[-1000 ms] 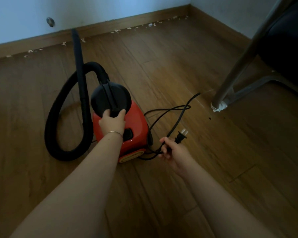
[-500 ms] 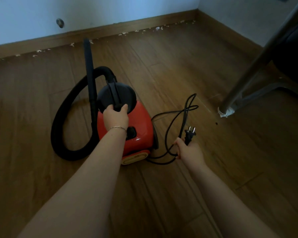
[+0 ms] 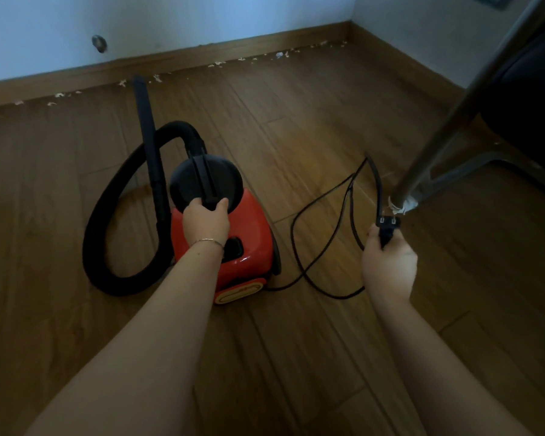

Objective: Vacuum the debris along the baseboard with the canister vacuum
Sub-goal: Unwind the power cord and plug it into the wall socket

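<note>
Red canister vacuum [image 3: 252,234] with black lid, black hose [image 3: 107,215], black cord [image 3: 324,247]; brown wood-grain floor [image 3: 296,121]; pale debris [image 3: 217,63]; white wall [image 3: 202,17].

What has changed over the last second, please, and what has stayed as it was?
The right hand, gripping the plug, has moved right, away from the canister vacuum toward the chair leg, drawing the cord out. Nothing was taken up or let go. The left hand still grips the handle; the vacuum, its hose and the debris along the baseboard lie as before.
</note>
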Demonstrator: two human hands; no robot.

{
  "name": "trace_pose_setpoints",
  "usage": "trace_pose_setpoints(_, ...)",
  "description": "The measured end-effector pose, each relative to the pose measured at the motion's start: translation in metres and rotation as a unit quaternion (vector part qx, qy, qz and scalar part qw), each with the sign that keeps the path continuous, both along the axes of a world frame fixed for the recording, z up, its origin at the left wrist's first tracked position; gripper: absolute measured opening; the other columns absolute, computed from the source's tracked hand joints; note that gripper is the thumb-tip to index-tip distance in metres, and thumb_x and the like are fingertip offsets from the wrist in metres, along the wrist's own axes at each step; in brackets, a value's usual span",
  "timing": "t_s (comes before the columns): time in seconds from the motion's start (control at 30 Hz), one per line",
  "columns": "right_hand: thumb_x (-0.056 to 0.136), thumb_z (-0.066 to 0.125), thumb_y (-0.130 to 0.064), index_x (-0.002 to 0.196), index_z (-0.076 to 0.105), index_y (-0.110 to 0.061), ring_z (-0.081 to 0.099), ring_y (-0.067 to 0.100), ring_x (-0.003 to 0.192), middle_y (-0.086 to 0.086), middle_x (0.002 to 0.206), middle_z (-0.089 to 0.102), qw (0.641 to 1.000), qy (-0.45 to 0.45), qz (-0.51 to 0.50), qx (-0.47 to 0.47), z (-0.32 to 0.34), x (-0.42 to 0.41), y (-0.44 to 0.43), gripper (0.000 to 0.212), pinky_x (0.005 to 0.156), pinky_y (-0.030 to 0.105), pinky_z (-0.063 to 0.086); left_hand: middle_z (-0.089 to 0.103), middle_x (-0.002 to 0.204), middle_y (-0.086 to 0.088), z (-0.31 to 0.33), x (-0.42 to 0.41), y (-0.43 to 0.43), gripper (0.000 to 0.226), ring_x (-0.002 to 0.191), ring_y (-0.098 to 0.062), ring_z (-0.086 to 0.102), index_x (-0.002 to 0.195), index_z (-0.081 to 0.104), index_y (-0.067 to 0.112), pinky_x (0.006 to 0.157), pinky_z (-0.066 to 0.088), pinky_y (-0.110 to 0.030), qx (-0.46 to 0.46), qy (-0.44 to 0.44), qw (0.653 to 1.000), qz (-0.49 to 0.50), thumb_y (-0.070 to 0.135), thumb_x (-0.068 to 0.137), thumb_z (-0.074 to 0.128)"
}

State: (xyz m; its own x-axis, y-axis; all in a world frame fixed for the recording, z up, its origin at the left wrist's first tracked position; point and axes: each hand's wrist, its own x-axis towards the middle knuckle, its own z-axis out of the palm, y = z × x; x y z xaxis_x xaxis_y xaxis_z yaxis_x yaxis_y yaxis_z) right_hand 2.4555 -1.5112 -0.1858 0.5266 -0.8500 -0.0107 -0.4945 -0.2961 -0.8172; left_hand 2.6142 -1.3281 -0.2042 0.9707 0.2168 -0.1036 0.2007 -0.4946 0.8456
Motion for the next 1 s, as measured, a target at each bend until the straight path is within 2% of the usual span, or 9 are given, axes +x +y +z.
trace_pose_setpoints(0.2, 0.097, 0.046, -0.023, 0.074, 0.052, -0.014, 0.050, 0.018, 0.053, 0.001, 0.060, 0.051, 0.999, 0.029, 0.010, 0.034, 0.003, -0.007, -0.002, 0.026, 0.050, 0.027, 0.038, 0.065, 0.099, -0.017, -0.007, -0.005, 0.000, 0.020, 0.085, -0.032, 0.062, 0.094, 0.060, 0.006, 0.067, 0.048, -0.033, -0.033, 0.017, 0.999, -0.005, 0.023, 0.083, 0.059)
trace_pose_setpoints(0.37, 0.096, 0.049, -0.024, 0.084, 0.061, -0.005, 0.048, 0.016, 0.050, 0.004, 0.061, 0.052, 0.984, 0.094, 0.008, 0.148, -0.002, -0.024, -0.019, 0.025, 0.050, 0.027, 0.039, 0.062, 0.091, -0.018, -0.011, -0.011, -0.002, 0.014, 0.075, -0.032, 0.060, 0.084, 0.056, 0.007, 0.058, 0.044, -0.032, -0.030, 0.027, 0.999, -0.014, 0.020, 0.079, 0.058)
trace_pose_setpoints(0.47, 0.098, 0.047, -0.027, 0.107, 0.058, -0.005, 0.051, 0.016, 0.052, 0.003, 0.064, 0.053, 0.979, 0.119, 0.009, 0.168, -0.005, -0.038, -0.023, 0.026, 0.053, 0.026, 0.042, 0.050, 0.124, -0.018, -0.005, -0.020, -0.012, 0.033, 0.101, -0.035, 0.056, 0.112, 0.053, 0.005, 0.077, 0.048, -0.039, 0.004, 0.036, 0.999, 0.023, 0.019, 0.082, 0.058)
trace_pose_setpoints(0.57, 0.100, 0.041, -0.032, 0.148, 0.022, -0.016, 0.056, 0.017, 0.058, 0.005, 0.077, 0.059, 0.984, 0.114, -0.009, 0.137, 0.002, -0.057, -0.020, 0.055, 0.047, 0.026, 0.039, 0.029, 0.142, -0.012, 0.012, -0.054, -0.035, 0.056, 0.122, -0.031, 0.041, 0.137, 0.034, 0.010, 0.095, 0.039, -0.038, -0.007, -0.032, 0.998, 0.061, 0.016, 0.087, 0.057)
trace_pose_setpoints(0.67, 0.100, 0.040, -0.031, 0.137, 0.031, -0.017, 0.054, 0.017, 0.057, 0.005, 0.075, 0.057, 0.985, 0.033, -0.037, 0.166, 0.025, -0.075, -0.004, 0.041, 0.049, 0.029, 0.040, 0.046, 0.127, -0.001, 0.020, -0.117, -0.066, 0.036, 0.118, -0.021, 0.047, 0.127, 0.047, 0.018, 0.097, 0.037, -0.028, -0.037, -0.028, 0.989, -0.144, 0.015, 0.092, 0.053)
trace_pose_setpoints(0.73, 0.100, 0.039, -0.026, 0.119, 0.037, -0.016, 0.049, 0.016, 0.055, 0.002, 0.068, 0.051, 0.981, -0.027, -0.022, 0.193, 0.047, -0.087, 0.008, 0.021, 0.052, 0.033, 0.038, 0.057, 0.112, 0.010, 0.024, -0.162, -0.084, 0.021, 0.110, -0.008, 0.054, 0.114, 0.058, 0.026, 0.096, 0.042, -0.027, -0.100, 0.071, 0.938, -0.325, 0.021, 0.096, 0.047)
trace_pose_setpoints(0.8, 0.100, 0.038, -0.019, 0.105, 0.041, -0.016, 0.048, 0.015, 0.054, 0.000, 0.063, 0.049, 0.978, -0.068, -0.007, 0.199, 0.067, -0.100, 0.014, 0.007, 0.055, 0.036, 0.039, 0.063, 0.100, 0.012, 0.037, -0.198, -0.096, 0.025, 0.097, -0.001, 0.058, 0.105, 0.062, 0.027, 0.091, 0.047, -0.030, -0.141, 0.132, 0.875, -0.443, 0.032, 0.099, 0.038)
trace_pose_setpoints(0.9, 0.099, 0.034, -0.022, 0.088, 0.045, -0.018, 0.046, 0.016, 0.051, -0.003, 0.055, 0.047, 0.975, -0.092, 0.003, 0.201, 0.100, -0.123, 0.008, 0.016, 0.057, 0.040, 0.041, 0.061, 0.079, 0.009, 0.068, -0.230, -0.104, 0.044, 0.077, -0.007, 0.058, 0.089, 0.061, 0.023, 0.072, 0.047, -0.027, -0.123, 0.057, 0.835, -0.533, 0.049, 0.095, 0.025)
trace_pose_setpoints(1.0, 0.099, 0.036, -0.025, 0.081, 0.048, -0.015, 0.046, 0.008, 0.045, -0.003, 0.051, 0.049, 0.980, -0.069, 0.005, 0.187, 0.147, -0.145, 0.001, 0.024, 0.051, 0.032, 0.042, 0.065, 0.094, 0.008, 0.115, -0.254, -0.110, 0.046, 0.086, -0.007, 0.061, 0.097, 0.060, 0.037, 0.076, 0.049, -0.029, -0.111, 0.092, 0.824, -0.547, 0.057, 0.090, 0.019)
